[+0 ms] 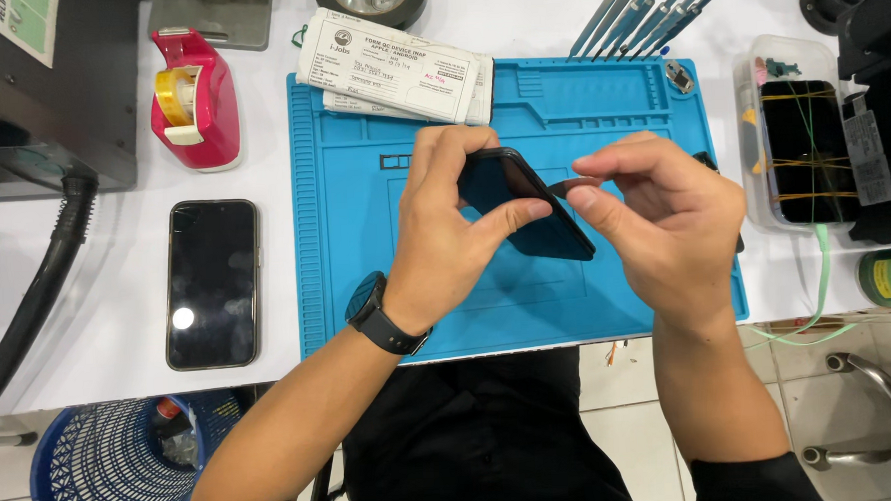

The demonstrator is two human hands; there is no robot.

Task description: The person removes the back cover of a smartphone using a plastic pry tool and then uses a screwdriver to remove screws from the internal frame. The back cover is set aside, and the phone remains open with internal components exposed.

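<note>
Fingers of the left hand [454, 220] steady a dark phone [524, 207] above the blue mat [365, 234] so the right hand [665, 221] can pinch a thin black strip [568, 186] at its edge

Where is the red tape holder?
In the head view, the red tape holder stands on the white table at upper left, beside the blue mat and above the spare black phone.

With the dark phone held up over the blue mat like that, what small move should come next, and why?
Probably keep drawing the thin dark strip away from the phone. The right hand pinches the strip's end at the phone's edge, while the left hand holds the phone tilted above the blue mat.
</note>
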